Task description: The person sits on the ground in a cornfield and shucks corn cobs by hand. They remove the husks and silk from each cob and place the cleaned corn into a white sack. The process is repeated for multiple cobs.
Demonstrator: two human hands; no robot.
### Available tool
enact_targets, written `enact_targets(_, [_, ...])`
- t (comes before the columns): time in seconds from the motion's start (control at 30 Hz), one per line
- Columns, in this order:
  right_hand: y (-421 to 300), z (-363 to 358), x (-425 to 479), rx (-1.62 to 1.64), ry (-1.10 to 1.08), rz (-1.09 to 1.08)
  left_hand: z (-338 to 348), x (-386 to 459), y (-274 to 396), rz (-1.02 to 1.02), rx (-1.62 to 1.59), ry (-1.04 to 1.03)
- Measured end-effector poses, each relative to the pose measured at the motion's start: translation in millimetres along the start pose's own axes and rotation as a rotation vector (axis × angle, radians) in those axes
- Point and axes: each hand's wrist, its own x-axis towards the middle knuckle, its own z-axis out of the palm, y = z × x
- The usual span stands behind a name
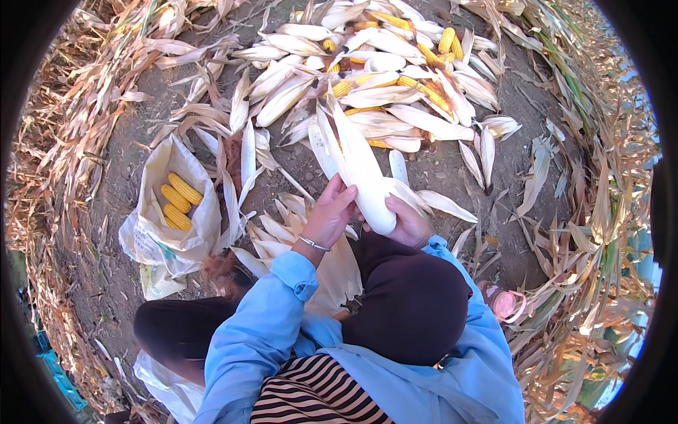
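Observation:
Between my two hands is an ear of corn in pale husk (365, 183), its rounded end toward me and its tip pointing away. My left hand (332, 206) grips it from the left, thumb along the husk. From the right, my right hand (407, 220) has its thumb pressed near the rounded end; its other fingers are mostly hidden. Beyond lies a heap of corn ears (381, 69), many in husk and some showing yellow kernels. Left of my hands, an open woven sack (206, 212) holds several bare yellow cobs (177, 199).
Loose husks (275, 228) lie on the soil under and beside my hands. A pink-lidded bottle (506, 303) stands by my right sleeve. Dry corn stalks (588, 212) edge the ground on both sides. White sacking (167, 381) lies by my left leg.

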Motion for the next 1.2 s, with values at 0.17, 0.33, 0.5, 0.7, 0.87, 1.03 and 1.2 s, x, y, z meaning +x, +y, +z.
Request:
enact_targets(0.17, [2,20,12,-0.139,0.163,-0.005,-10,-12,-6,0.141,-0.082,0.092])
enact_targets(0.33, [3,13,19,-0.311,0.218,-0.026,-11,-25,-3,0.162,-0.112,0.094])
enact_targets(0.5, [5,7,24,-0.379,0.196,0.036,-14,-32,0,0.144,-0.089,0.061])
enact_targets(0.7, [7,13,27,-0.554,0.230,0.050,-19,-37,2,0.158,-0.101,0.061])
enact_targets(0.87, [9,13,27,-0.546,0.239,0.028,-20,-39,1,0.145,-0.107,0.069])
enact_targets(1.03, [11,8,27,-0.588,0.251,-0.058,-14,-39,0,0.168,-0.098,0.116])
enact_targets(1.2, [11,14,25,-0.523,0.281,-0.107,-15,-35,-3,0.134,-0.123,0.163])
